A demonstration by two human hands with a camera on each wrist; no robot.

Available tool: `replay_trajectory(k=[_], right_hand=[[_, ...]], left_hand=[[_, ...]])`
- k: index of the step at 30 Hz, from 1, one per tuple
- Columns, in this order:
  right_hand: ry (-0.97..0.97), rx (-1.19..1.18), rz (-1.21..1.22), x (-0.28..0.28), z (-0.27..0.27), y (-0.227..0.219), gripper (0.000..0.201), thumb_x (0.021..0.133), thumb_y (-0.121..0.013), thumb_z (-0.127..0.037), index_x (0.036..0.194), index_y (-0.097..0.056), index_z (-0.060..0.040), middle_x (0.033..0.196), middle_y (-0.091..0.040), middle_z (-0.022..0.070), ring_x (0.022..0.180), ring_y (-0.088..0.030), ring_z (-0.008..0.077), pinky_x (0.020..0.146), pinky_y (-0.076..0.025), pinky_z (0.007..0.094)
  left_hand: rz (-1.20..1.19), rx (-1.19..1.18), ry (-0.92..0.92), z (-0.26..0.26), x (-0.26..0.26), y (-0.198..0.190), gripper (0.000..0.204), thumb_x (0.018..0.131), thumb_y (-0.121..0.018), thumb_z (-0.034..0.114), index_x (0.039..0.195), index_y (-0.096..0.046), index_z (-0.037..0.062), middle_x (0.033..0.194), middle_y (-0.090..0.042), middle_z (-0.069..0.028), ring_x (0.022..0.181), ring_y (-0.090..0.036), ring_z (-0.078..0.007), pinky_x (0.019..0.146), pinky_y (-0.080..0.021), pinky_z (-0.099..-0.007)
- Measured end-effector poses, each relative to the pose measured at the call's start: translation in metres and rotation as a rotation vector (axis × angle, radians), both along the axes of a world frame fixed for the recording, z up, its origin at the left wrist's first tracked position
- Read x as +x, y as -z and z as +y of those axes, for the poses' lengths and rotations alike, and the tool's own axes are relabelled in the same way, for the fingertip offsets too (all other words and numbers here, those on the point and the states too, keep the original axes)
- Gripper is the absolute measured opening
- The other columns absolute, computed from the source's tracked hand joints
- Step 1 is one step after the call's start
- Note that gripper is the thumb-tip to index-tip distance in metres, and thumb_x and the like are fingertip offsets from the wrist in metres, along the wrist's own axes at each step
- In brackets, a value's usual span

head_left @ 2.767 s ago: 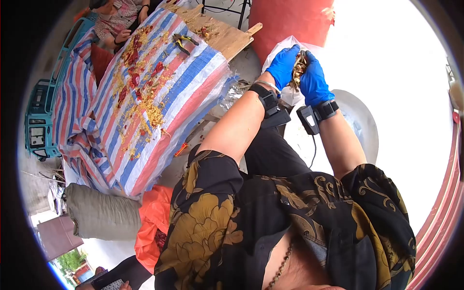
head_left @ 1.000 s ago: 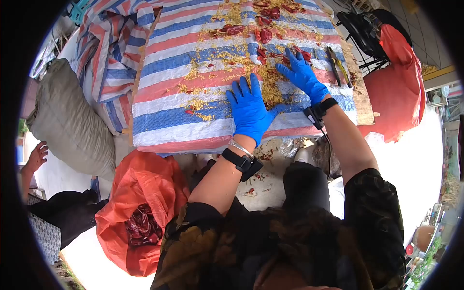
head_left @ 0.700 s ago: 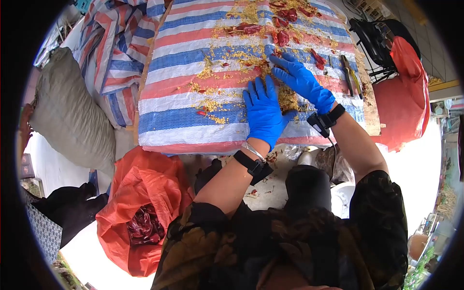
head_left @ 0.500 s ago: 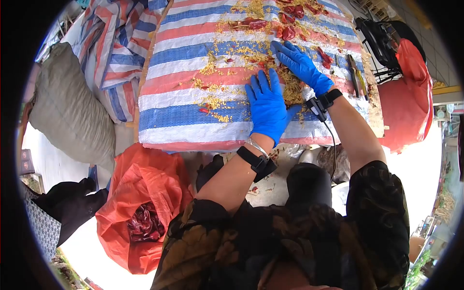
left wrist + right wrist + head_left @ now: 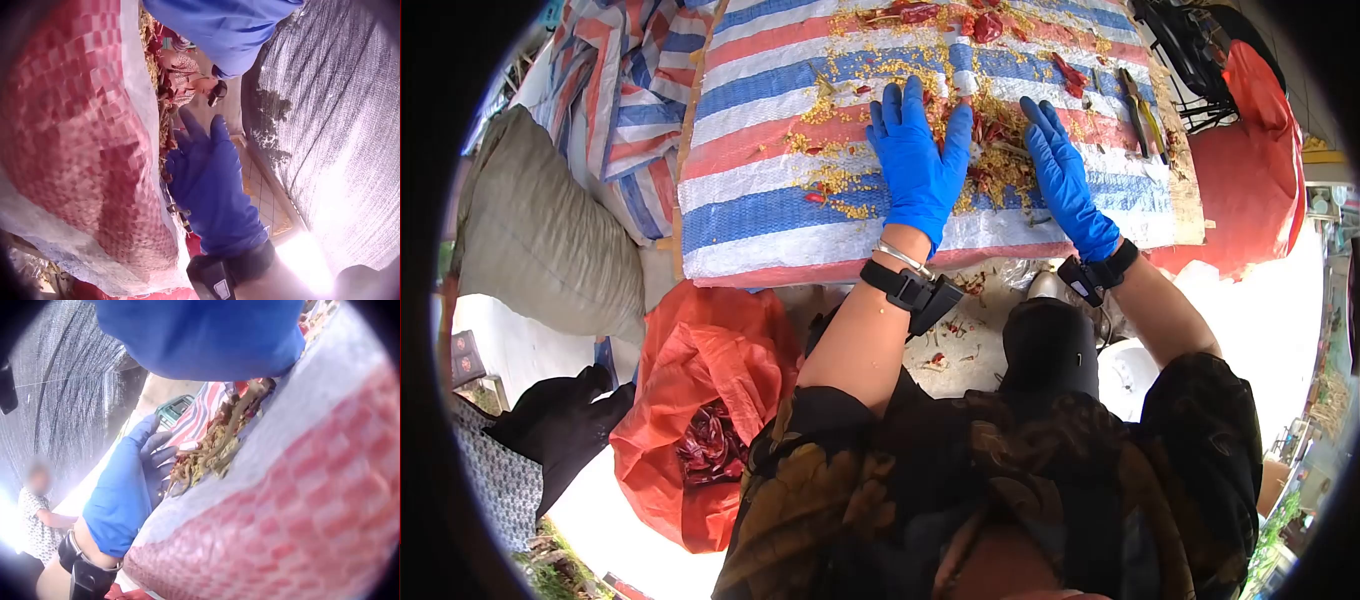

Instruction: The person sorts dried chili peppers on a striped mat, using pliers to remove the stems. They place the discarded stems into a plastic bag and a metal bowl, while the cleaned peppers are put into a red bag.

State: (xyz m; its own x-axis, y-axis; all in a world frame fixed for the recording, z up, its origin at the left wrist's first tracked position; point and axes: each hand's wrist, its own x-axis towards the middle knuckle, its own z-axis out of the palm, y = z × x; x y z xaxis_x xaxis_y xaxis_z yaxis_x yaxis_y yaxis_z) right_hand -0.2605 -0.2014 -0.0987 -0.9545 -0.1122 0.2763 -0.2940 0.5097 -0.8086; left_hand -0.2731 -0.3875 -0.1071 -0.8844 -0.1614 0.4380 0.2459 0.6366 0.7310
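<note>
Blue-gloved left hand (image 5: 917, 165), right hand (image 5: 1064, 180) — fingers flat, flanking chilli scraps (image 5: 997, 160) on striped tarp (image 5: 760, 215).

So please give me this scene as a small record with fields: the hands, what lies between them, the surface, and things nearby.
left hand: blue-gloved left hand, fingers straight, flat on the sheet
right hand: blue-gloved right hand, fingers straight, beside the pile
between hands: pile of yellow seeds and stems
surface: red, white and blue striped woven sheet
nearby: orange plastic bag of dried red chillies; pliers

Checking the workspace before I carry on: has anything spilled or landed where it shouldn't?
Yes. Chilli bits lie on the ground below the striped sheet's near edge, off the work surface. The pliers rest among the scraps.
</note>
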Motion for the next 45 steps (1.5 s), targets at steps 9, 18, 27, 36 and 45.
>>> replay_trajectory(k=[9, 18, 27, 36, 45], right_hand=[[-0.041, 0.6, 0.105, -0.012, -0.05, -0.013, 0.104, 0.06, -0.066, -0.065, 0.142, -0.012, -0.0307, 0.143, -0.011, 0.0291, 0.126, -0.021, 0.0531, 0.101, -0.018, 0.0597], [-0.332, 0.794, 0.255, -0.014, -0.048, -0.016, 0.065, 0.071, -0.066, -0.047, 0.128, -0.047, -0.0218, 0.126, -0.045, 0.0139, 0.118, -0.037, 0.0405, 0.1, -0.03, 0.0469], [-0.239, 0.47, 0.104, -0.006, -0.05, -0.016, 0.029, 0.074, -0.065, -0.032, 0.099, -0.066, -0.0179, 0.094, -0.059, 0.0072, 0.083, -0.06, 0.0285, 0.07, -0.048, 0.0382], [-0.025, -0.562, -0.321, -0.021, -0.023, -0.027, 0.027, 0.082, -0.064, -0.026, 0.099, -0.067, -0.0051, 0.087, -0.064, 0.0005, 0.079, -0.055, 0.0087, 0.072, -0.044, 0.0232], [0.284, -0.947, -0.299, 0.069, 0.143, -0.102, 0.027, 0.086, -0.057, -0.037, 0.098, -0.066, -0.0141, 0.084, -0.062, -0.0066, 0.059, -0.041, 0.0016, 0.045, -0.028, 0.0167]], left_hand=[[-0.046, 1.133, 0.157, 0.014, -0.006, 0.001, 0.068, 0.091, -0.035, 0.055, 0.131, -0.037, -0.0001, 0.134, -0.038, -0.0179, 0.125, -0.036, -0.0255, 0.105, -0.026, -0.0363], [0.043, 1.101, -0.013, 0.009, -0.01, 0.008, 0.06, 0.092, -0.037, 0.051, 0.118, -0.047, -0.0025, 0.118, -0.051, -0.0148, 0.111, -0.046, -0.0233, 0.097, -0.032, -0.0357], [0.038, 1.094, 0.022, 0.014, -0.002, 0.007, 0.05, 0.093, -0.04, 0.044, 0.111, -0.052, -0.0015, 0.111, -0.055, -0.0141, 0.104, -0.051, -0.0219, 0.093, -0.036, -0.0349], [-0.022, 0.964, 0.111, 0.011, 0.026, 0.003, 0.046, 0.093, -0.043, 0.039, 0.114, -0.05, -0.0017, 0.116, -0.054, -0.0149, 0.109, -0.05, -0.0241, 0.098, -0.034, -0.0357], [-0.011, 0.837, 0.158, 0.011, 0.041, 0.0, 0.044, 0.094, -0.042, 0.036, 0.115, -0.051, -0.0015, 0.116, -0.053, -0.0136, 0.109, -0.049, -0.0219, 0.096, -0.034, -0.0342]])
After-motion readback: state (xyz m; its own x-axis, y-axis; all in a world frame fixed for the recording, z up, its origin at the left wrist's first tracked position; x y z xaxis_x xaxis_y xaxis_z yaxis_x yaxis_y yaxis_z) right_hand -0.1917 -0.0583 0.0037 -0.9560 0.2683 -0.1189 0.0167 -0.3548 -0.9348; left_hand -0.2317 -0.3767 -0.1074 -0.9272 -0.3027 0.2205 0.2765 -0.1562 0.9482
